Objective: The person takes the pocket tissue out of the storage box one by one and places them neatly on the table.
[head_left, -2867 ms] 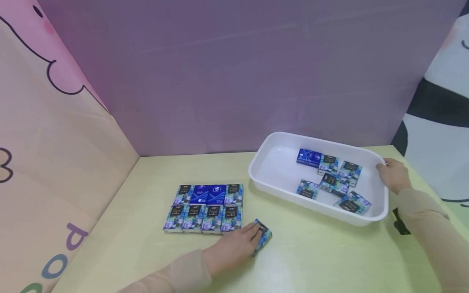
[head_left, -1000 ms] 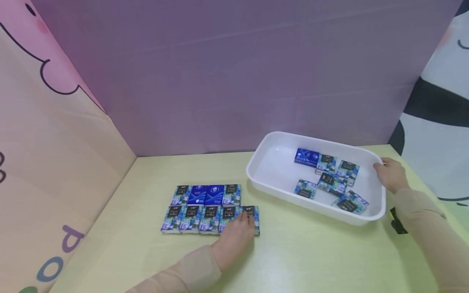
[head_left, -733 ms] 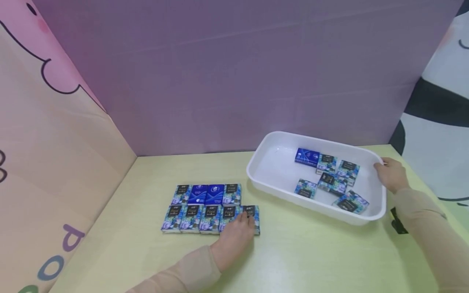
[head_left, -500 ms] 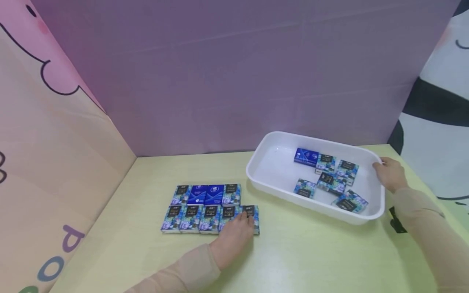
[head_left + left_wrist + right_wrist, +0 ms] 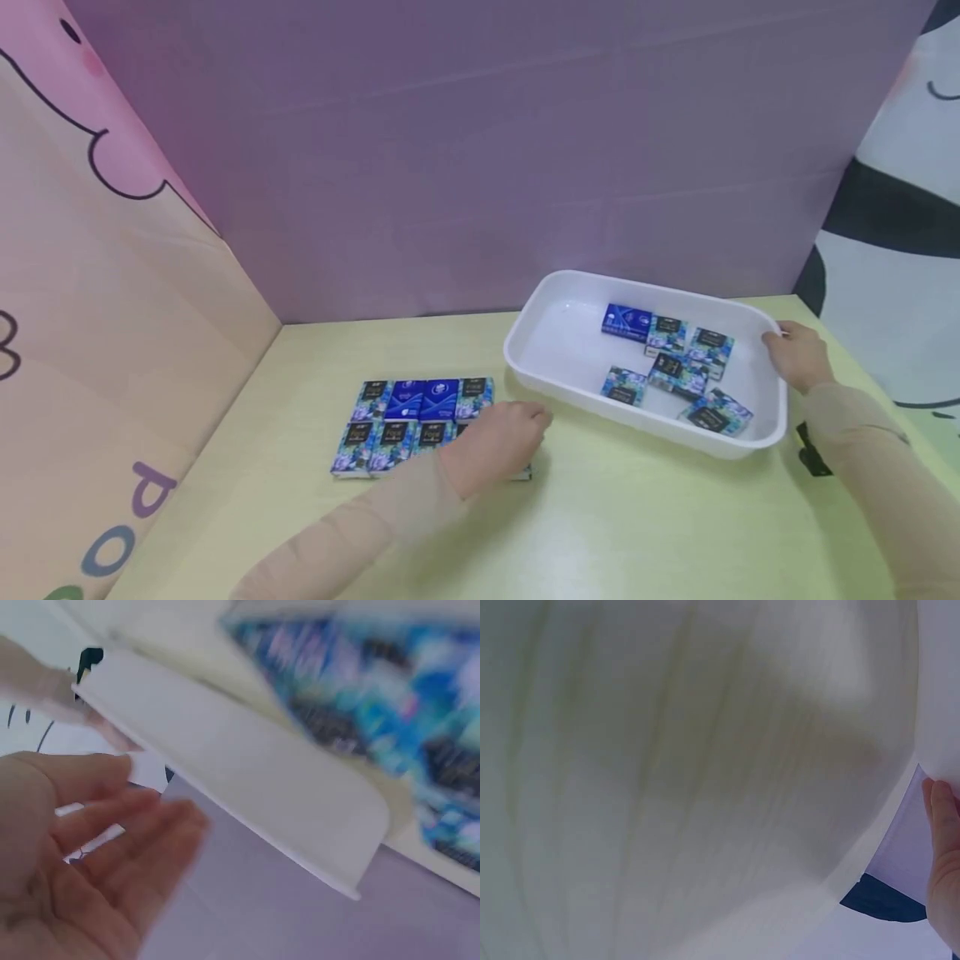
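In the head view my left hand [image 5: 498, 442] is raised over the right part of two rows of small tissue packs [image 5: 392, 446], hiding some of the front row. The left wrist view shows this hand [image 5: 105, 855] with loosely bent fingers and nothing in its grasp. Most packs carry a blue floral print with a black label; two plain blue packs [image 5: 439, 400] sit in the back row. My right hand [image 5: 801, 357] grips the right rim of a white plastic tub [image 5: 566, 358]. Inside the tub lie several floral packs [image 5: 678, 375] and a blue pack [image 5: 627, 322].
The tub stands at the back right of the pale yellow table [image 5: 600, 525]. A small black object [image 5: 812, 454] lies beside the right forearm, partly covered. A purple backdrop [image 5: 450, 167] rises behind the table, with printed panels on both sides.
My left hand slid a floral pack against the right end of the front row, then released it and lifted up toward the tub. The right hand stays on the tub's rim.
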The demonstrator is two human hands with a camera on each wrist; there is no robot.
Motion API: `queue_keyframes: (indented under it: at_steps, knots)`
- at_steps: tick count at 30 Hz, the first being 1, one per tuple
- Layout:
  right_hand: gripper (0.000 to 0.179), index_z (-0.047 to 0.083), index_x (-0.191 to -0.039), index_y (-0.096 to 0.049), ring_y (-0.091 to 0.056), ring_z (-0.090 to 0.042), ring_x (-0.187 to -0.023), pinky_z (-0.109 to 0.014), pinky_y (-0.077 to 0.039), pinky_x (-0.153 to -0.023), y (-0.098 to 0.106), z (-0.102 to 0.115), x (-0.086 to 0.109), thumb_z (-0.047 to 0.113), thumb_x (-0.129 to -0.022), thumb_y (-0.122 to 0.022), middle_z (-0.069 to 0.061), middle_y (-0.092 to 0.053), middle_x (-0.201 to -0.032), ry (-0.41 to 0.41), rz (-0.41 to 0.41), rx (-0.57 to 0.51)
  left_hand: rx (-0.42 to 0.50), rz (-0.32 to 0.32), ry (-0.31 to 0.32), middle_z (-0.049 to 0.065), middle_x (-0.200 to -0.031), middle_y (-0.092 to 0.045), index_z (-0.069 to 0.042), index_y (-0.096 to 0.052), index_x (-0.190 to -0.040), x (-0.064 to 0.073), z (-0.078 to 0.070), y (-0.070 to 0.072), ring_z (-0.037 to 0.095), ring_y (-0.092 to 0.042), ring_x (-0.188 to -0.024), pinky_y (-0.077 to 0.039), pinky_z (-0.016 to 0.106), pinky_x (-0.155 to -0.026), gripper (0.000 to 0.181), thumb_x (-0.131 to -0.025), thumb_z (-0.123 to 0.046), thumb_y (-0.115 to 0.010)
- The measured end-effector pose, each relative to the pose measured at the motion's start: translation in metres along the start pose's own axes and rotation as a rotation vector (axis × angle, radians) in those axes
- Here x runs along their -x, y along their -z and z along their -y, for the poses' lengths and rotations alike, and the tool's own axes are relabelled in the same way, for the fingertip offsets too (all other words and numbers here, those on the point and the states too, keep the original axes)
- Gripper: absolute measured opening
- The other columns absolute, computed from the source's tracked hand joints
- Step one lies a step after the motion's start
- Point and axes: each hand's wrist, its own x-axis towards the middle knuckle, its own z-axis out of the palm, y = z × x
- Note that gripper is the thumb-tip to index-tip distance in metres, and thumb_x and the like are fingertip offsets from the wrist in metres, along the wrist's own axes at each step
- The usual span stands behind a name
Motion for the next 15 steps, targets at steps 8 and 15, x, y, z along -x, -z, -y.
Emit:
queue_keyframes:
  at_steps: [8,15]
  knots:
    - [0.055,-0.019,-0.129,-0.033,-0.051,-0.052,-0.1,-0.057,-0.046,-0.085,0.001,0.001,0.001,0.024,-0.094,-0.029,-0.043,-0.043,-0.118,0.006,-0.01,-0.001,0.325,0.115,-0.061,0.001,-0.11,-0.067,-0.012,-0.065,-0.115,-0.067,0.014,0.016,0.012,-0.065,-0.096,-0.05,0.017,-0.087,0.028,-0.088,-0.014,-0.059]
    - [0.056,-0.018,-0.13,-0.031,-0.05,-0.052,-0.102,-0.058,-0.045,-0.087,0.002,-0.003,0.003,0.025,-0.095,-0.029,-0.043,-0.041,-0.121,-0.015,0.003,-0.004,0.328,0.321,-0.076,-0.001,-0.121,-0.062,-0.014,-0.059,-0.123,-0.122,0.011,0.009,0.011,-0.059,-0.108,-0.043,0.016,-0.096,0.031,-0.093,-0.014,-0.051]
